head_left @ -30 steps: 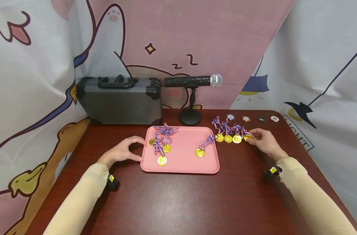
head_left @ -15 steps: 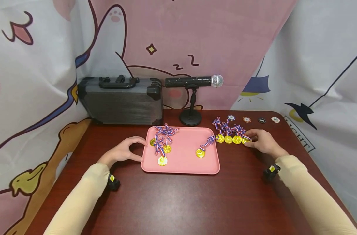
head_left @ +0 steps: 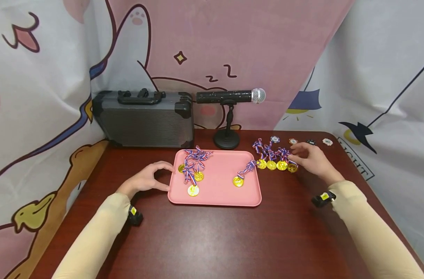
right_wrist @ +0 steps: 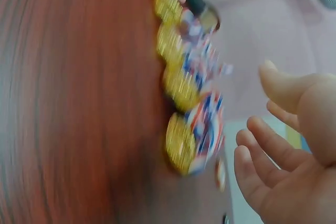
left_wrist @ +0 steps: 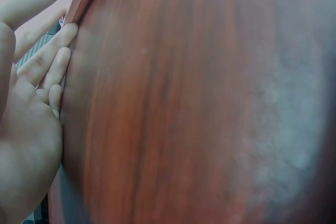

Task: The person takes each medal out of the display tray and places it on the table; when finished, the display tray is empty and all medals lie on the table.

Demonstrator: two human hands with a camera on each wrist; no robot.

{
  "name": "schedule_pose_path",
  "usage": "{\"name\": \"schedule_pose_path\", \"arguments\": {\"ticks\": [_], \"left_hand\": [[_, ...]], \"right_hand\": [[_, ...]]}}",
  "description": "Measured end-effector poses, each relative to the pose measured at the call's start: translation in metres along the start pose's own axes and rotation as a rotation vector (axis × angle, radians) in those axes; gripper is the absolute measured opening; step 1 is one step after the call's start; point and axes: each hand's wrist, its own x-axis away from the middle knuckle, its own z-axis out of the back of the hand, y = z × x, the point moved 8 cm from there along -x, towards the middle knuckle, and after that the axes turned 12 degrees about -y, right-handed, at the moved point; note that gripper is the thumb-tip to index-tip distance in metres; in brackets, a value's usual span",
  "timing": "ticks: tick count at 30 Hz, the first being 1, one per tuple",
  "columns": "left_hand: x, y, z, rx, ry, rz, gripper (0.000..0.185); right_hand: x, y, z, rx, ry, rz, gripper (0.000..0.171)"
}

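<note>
My left hand (head_left: 150, 178) is at the left edge of a pink tray (head_left: 217, 195), thumb and fingertips touching its rim and spread apart. Three gold medals with knotted red-white-blue ribbons lie at the tray's left, among them a front medal (head_left: 193, 190). Another gold medal (head_left: 238, 181) rests near the right rim, its ribbon reaching over that rim. Several more medals form a row on the table right of the tray, ending in the rightmost medal (head_left: 292, 167). Just right of that one, my right hand (right_wrist: 294, 145) has its fingers parted and holds nothing.
Several poker chips, such as a white chip (head_left: 327, 142), lie along the table's back right. Behind the tray stand a microphone (head_left: 229, 97) on a black stand and a grey hard case (head_left: 145, 124). Printed cloth (head_left: 253, 46) hangs around the table (head_left: 205, 240).
The right hand shifted the rightmost medal slightly left and nearer, then released it and rose off it toward the back. The left hand stayed at the tray.
</note>
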Motion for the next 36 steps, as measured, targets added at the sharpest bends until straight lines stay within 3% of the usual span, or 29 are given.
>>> {"name": "schedule_pose_path", "arguments": {"ticks": [5, 12, 18, 21, 30, 36], "left_hand": [[0.000, 0.003, 0.000, -0.006, 0.013, -0.048, 0.063], [0.001, 0.003, 0.000, -0.021, 0.013, -0.059, 0.062], [0.001, 0.003, 0.000, -0.022, 0.000, -0.045, 0.064], [0.001, 0.003, 0.000, -0.020, -0.002, -0.040, 0.064], [0.001, 0.004, 0.000, -0.037, -0.004, -0.045, 0.065], [0.002, 0.003, -0.001, -0.032, 0.000, -0.035, 0.065]], "right_hand": [[-0.004, -0.038, -0.015, -0.133, -0.010, 0.062, 0.044], [-0.009, -0.092, -0.066, -0.212, -0.121, 0.216, 0.039], [-0.008, -0.125, -0.113, -0.098, -0.267, 0.299, 0.041], [-0.008, -0.136, -0.128, 0.001, -0.281, 0.322, 0.040], [-0.011, -0.157, -0.148, 0.187, -0.257, 0.298, 0.031], [-0.009, -0.163, -0.155, 0.183, -0.291, 0.325, 0.024]]}}
